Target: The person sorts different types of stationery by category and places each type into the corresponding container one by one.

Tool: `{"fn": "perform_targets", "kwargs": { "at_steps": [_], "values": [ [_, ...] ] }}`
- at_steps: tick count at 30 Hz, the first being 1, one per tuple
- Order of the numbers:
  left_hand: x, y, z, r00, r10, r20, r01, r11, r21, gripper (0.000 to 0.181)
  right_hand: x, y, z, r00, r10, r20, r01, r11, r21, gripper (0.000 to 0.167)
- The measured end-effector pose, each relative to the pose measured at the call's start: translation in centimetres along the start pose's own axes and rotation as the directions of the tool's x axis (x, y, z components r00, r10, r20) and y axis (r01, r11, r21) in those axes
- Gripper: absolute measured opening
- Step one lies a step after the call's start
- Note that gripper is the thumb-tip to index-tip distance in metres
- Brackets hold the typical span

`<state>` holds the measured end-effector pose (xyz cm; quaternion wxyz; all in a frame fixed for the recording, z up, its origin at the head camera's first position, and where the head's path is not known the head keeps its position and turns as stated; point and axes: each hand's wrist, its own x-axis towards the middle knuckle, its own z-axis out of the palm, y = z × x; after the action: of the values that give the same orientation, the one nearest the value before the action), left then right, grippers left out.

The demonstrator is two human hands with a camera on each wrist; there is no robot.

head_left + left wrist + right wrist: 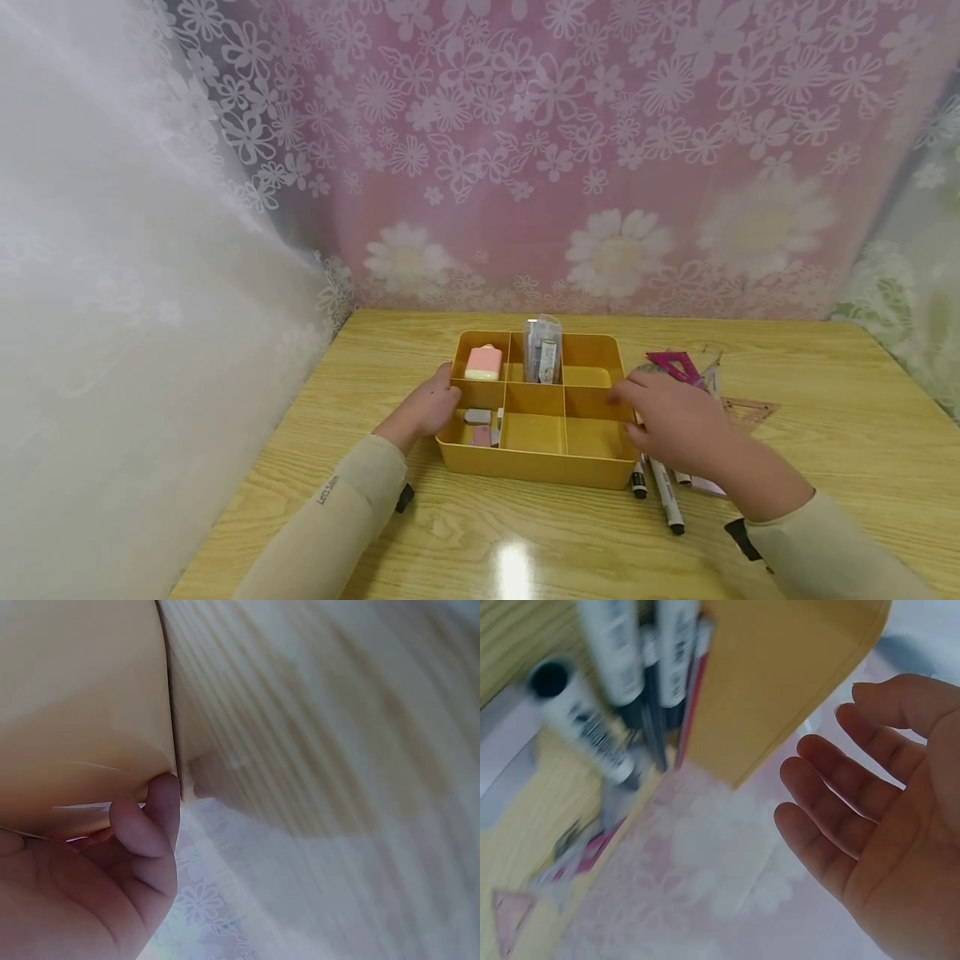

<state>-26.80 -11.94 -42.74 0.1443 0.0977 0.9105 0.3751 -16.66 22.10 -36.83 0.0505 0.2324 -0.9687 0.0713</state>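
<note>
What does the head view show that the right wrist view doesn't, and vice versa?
Only head: the person's left grip at the left end of the yellow, divided plastic tray; inside it, a pink-and-cream squarish case, a clear plastic packet, small grey and pink blocks.

Only right wrist: the palm side of the right grip; a thin red rod beside the white cylindrical markers.

Both: tray, right grip, markers, magenta triangular set square, wood-grain table, pale pink floral curtain.

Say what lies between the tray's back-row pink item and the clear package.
In the head view, an upright divider of the yellow tray stands between the pink item and the clear package; no loose item shows there.
</note>
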Motion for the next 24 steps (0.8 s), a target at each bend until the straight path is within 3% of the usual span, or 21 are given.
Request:
{"fn": "perform_targets", "kwargs": {
  "at_steps": [10, 17, 24],
  "values": [
    [0.0, 0.1, 0.1, 1.0, -0.015, 0.0, 0.015, 1.0, -0.001, 0.056, -3.5, 3.9, 0.3, 0.997, 0.059, 0.047, -0.06, 0.998, 0.034, 0.024],
    [0.0, 0.0, 0.1, 1.0, -0.028, 0.003, 0.028, 0.999, -0.016, 0.056, -6.0, 6.6, 1.2, 0.994, 0.067, 0.091, -0.068, 0.998, 0.001, 0.026],
    [0.0, 0.1, 0.0, 1.0, -0.012, 0.003, 0.012, 1.0, -0.02, 0.055, -7.7, 7.9, 1.9, 0.964, 0.15, 0.218, -0.155, 0.988, 0.008, 0.026]
  ]
}}
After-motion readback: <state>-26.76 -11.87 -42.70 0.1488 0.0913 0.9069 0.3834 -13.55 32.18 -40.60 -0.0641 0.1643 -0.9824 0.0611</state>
